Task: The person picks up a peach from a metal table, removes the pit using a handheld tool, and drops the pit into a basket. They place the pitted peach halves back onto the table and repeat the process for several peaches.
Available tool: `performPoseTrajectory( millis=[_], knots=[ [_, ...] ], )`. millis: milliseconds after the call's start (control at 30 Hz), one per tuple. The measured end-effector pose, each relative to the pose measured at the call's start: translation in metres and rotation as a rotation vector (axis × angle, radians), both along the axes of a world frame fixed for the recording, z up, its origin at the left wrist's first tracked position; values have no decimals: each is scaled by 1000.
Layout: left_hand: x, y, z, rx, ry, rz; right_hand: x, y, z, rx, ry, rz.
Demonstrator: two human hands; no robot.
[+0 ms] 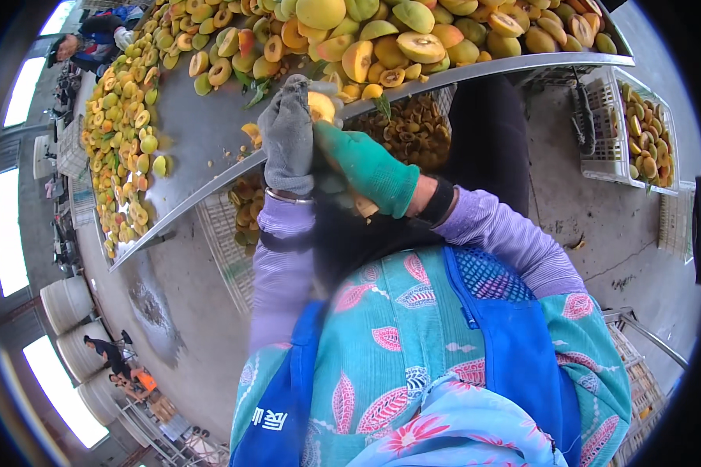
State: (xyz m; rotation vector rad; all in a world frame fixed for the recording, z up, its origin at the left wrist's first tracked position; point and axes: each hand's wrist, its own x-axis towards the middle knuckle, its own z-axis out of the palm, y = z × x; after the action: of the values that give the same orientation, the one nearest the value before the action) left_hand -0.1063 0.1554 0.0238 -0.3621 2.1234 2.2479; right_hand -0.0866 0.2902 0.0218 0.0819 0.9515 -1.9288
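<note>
At upper centre, beside the metal table (199,128), the left hand (288,140) has fingers curled round a cut yellow fruit (321,107), the right hand (372,170) clasps an apparent tan handle (365,206), coring seemingly underway, the next move calling for steady support.

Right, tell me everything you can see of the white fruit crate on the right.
The white crate looks like plastic, with slotted walls and an open top. It stands upright on the grey floor, filled with yellow-orange fruit, some apparently halved. A long dark item, kind unclear, seems to rest against its left side.
</note>
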Motion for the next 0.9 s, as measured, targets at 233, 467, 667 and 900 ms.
performPoseTrajectory(
  millis=[233, 467, 667, 900],
  knots=[
    [-1, -6, 8, 71, 202, -139, -1, 2, 7, -352, -158, 130],
    [20, -6, 15, 574, 168, 296, -3, -7, -4, -883, -406, 364],
    [101, -124, 11, -739, -157, 274, -23, 26, -18, -159, -175, 239],
    [-50, -222, 16, -1251, 77, 189, -61, 19, -19, 231, 377, -204]
  ],
)
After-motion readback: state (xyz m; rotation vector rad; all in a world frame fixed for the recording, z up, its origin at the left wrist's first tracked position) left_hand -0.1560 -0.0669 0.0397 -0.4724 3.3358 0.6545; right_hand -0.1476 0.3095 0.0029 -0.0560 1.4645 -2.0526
